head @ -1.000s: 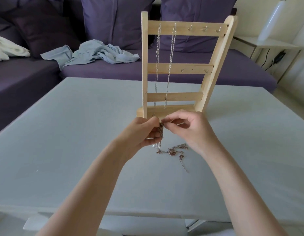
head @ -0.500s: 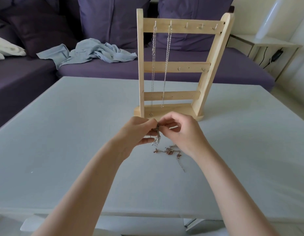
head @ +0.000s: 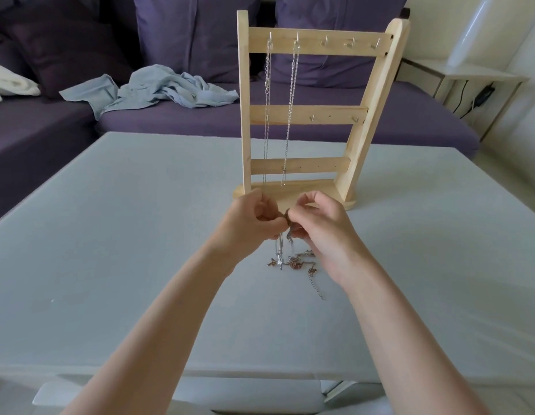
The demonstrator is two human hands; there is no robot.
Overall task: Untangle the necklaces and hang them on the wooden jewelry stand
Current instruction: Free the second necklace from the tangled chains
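— While the tall pale wooden jewelry stand (head: 305, 115) held two silver chains (head: 287, 115), where was your tangle?

— Your left hand (head: 254, 223) and right hand (head: 320, 226) pinched the knotted silver-and-copper necklaces (head: 293, 260), rest trailing on the table. Tugging apart could have tightened knots.

— Pale, unvarnished wooden jewelry stand (head: 308, 115), matt; thin, glinting silver metal chains (head: 290, 115) on it.
— Copper-toned tangled metal necklaces (head: 296, 262), duller. Smooth, matt grey table (head: 110, 235). Soft, crumpled light-blue cloth (head: 158, 88); matt purple fabric sofa (head: 290, 121).
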